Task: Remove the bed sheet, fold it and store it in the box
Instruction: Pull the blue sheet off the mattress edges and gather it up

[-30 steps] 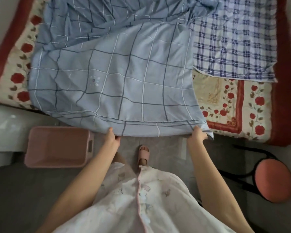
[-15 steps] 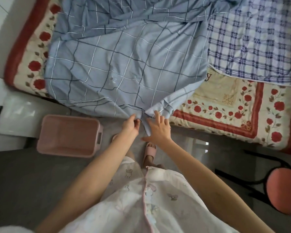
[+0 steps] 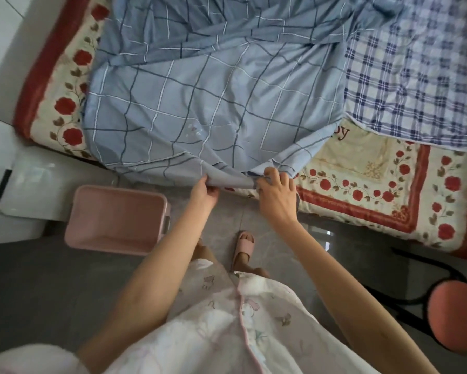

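Observation:
The light blue checked bed sheet [image 3: 213,103] lies loosely folded and rumpled on the bed, its near edge hanging at the bed's front. My left hand [image 3: 204,191] grips that near edge from below, thumb on top. My right hand [image 3: 276,191] pinches the sheet's gathered right corner right beside it, the other fingers spread. The two hands are about a hand's width apart. The empty pink plastic box [image 3: 116,220] stands on the floor to the left of my left arm, below the bed's edge.
A rose-patterned quilt [image 3: 375,184] covers the mattress, with a blue-and-white plaid cloth [image 3: 415,76] on its right. A white cabinet [image 3: 38,184] stands left of the box. A round red stool [image 3: 456,319] stands at lower right. My slippered foot [image 3: 244,245] is on the grey floor.
My right hand carried the sheet's right corner leftward to meet my left hand, folding the sheet's near edge together. The view shifted slightly right and closer.

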Available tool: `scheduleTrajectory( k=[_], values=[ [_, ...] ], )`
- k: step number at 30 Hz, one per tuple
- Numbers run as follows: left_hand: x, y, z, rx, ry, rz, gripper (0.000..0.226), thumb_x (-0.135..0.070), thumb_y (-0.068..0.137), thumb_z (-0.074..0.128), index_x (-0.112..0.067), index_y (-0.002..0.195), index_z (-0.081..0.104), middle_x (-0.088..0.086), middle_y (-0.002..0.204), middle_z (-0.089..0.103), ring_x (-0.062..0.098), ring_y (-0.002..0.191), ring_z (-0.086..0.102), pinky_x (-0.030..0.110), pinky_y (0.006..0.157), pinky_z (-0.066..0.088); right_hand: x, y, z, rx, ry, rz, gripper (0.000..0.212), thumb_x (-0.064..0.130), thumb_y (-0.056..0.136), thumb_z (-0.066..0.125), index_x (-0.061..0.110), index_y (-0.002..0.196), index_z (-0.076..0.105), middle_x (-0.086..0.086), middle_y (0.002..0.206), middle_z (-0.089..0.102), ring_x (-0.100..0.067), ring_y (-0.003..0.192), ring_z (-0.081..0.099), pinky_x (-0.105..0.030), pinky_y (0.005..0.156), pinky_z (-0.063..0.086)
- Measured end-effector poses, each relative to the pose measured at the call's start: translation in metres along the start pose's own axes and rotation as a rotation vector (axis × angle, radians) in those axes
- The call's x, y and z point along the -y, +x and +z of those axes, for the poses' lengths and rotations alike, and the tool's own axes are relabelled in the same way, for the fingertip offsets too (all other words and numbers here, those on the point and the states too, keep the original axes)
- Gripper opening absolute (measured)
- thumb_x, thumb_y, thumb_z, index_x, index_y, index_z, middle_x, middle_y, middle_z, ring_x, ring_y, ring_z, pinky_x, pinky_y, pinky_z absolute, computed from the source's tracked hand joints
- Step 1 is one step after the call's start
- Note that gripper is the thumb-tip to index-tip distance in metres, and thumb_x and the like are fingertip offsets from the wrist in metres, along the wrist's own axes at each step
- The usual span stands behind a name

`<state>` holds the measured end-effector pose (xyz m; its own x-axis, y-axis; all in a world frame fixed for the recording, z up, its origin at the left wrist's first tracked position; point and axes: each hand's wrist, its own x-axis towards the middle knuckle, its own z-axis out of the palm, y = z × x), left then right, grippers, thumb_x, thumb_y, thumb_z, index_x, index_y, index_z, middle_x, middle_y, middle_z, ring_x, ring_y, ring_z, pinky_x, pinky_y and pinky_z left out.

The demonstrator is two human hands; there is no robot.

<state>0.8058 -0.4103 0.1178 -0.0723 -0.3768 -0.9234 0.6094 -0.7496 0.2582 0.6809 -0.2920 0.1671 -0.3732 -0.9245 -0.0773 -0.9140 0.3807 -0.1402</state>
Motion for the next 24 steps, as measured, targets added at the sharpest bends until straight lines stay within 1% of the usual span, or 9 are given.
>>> scheduleTrajectory(
  k=[2, 6, 9, 10, 12, 14, 18, 22, 24],
  values=[
    [-0.018, 0.005, 0.002, -0.083, -0.02, 0.102, 0.04, 0.0, 0.091, 0.053, -0.002, 0.131, 0.047, 0.013, 0.117, 0.061, 0.025, 0.097, 0.062, 0.029, 0.071, 0.053, -0.001, 0.006, -0.011, -0.003, 0.018, 0.049, 0.016, 0.009, 0.075, 0.064, 0.017, 0.089, 0.067, -0.008, 0.108, 0.055, -0.032, 0.089, 0.049, -0.038, 0.079, 0.035],
    [-0.056, 0.011, 0.005, -0.165, -0.098, 0.233, 0.049, 0.005, 0.089, 0.055, -0.011, 0.133, 0.04, 0.01, 0.13, 0.055, 0.027, 0.112, 0.059, 0.035, 0.078, 0.052, 0.0, 0.021, -0.029, 0.014, 0.03, 0.125, 0.015, 0.016, 0.086, 0.057, 0.016, 0.096, 0.068, -0.007, 0.115, 0.052, -0.031, 0.098, 0.045, -0.039, 0.086, 0.033],
    [-0.082, 0.017, 0.003, -0.145, -0.138, 0.241, 0.037, 0.007, 0.088, 0.055, -0.01, 0.119, 0.046, 0.014, 0.128, 0.056, 0.027, 0.103, 0.061, 0.034, 0.071, 0.056, 0.001, 0.03, -0.037, 0.025, 0.037, 0.139, 0.018, 0.017, 0.088, 0.054, 0.013, 0.099, 0.068, -0.007, 0.117, 0.051, -0.031, 0.102, 0.043, -0.041, 0.089, 0.034],
    [-0.089, 0.017, 0.002, -0.151, -0.138, 0.247, 0.034, 0.009, 0.087, 0.055, -0.01, 0.113, 0.046, 0.015, 0.123, 0.057, 0.029, 0.103, 0.061, 0.036, 0.074, 0.056, 0.001, 0.032, -0.039, 0.023, 0.042, 0.137, 0.019, 0.017, 0.088, 0.053, 0.013, 0.099, 0.068, -0.007, 0.117, 0.051, -0.031, 0.102, 0.043, -0.041, 0.09, 0.034],
    [-0.1, 0.018, 0.001, -0.154, -0.13, 0.242, 0.034, 0.01, 0.087, 0.055, -0.01, 0.112, 0.047, 0.015, 0.115, 0.056, 0.031, 0.107, 0.058, 0.04, 0.085, 0.052, 0.003, 0.037, -0.043, 0.016, 0.051, 0.132, 0.021, 0.017, 0.088, 0.051, 0.013, 0.099, 0.069, -0.007, 0.116, 0.051, -0.03, 0.102, 0.043, -0.04, 0.091, 0.034],
    [-0.108, 0.02, 0.002, -0.136, -0.11, 0.214, 0.037, 0.007, 0.088, 0.054, -0.008, 0.122, 0.05, 0.015, 0.117, 0.057, 0.03, 0.113, 0.057, 0.039, 0.088, 0.051, 0.006, 0.043, -0.046, 0.003, 0.065, 0.128, 0.027, 0.021, 0.089, 0.046, 0.012, 0.098, 0.07, -0.007, 0.115, 0.052, -0.031, 0.101, 0.043, -0.039, 0.09, 0.032],
    [-0.121, 0.025, 0.0, -0.173, -0.076, 0.143, 0.042, -0.001, 0.088, 0.06, -0.004, 0.129, 0.051, 0.013, 0.128, 0.057, 0.025, 0.113, 0.058, 0.029, 0.071, 0.054, 0.01, 0.05, -0.056, -0.032, 0.069, 0.104, 0.046, 0.032, 0.087, 0.031, 0.011, 0.096, 0.071, -0.008, 0.111, 0.055, -0.03, 0.097, 0.044, -0.038, 0.085, 0.031],
    [-0.128, 0.019, -0.008, -0.194, -0.087, 0.084, 0.039, -0.004, 0.088, 0.062, -0.001, 0.127, 0.054, 0.01, 0.126, 0.059, 0.023, 0.115, 0.058, 0.029, 0.092, 0.05, 0.016, 0.053, -0.065, -0.048, 0.099, 0.092, 0.059, 0.036, 0.082, 0.02, 0.009, 0.094, 0.071, -0.01, 0.108, 0.057, -0.032, 0.094, 0.045, -0.039, 0.082, 0.032],
    [-0.128, 0.015, -0.013, -0.212, -0.108, 0.055, 0.037, -0.004, 0.088, 0.061, -0.002, 0.125, 0.056, 0.008, 0.123, 0.061, 0.021, 0.113, 0.06, 0.025, 0.086, 0.052, 0.016, 0.054, -0.065, -0.04, 0.097, 0.1, 0.058, 0.035, 0.083, 0.021, 0.009, 0.094, 0.071, -0.01, 0.108, 0.057, -0.032, 0.094, 0.045, -0.038, 0.081, 0.031]
  ],
)
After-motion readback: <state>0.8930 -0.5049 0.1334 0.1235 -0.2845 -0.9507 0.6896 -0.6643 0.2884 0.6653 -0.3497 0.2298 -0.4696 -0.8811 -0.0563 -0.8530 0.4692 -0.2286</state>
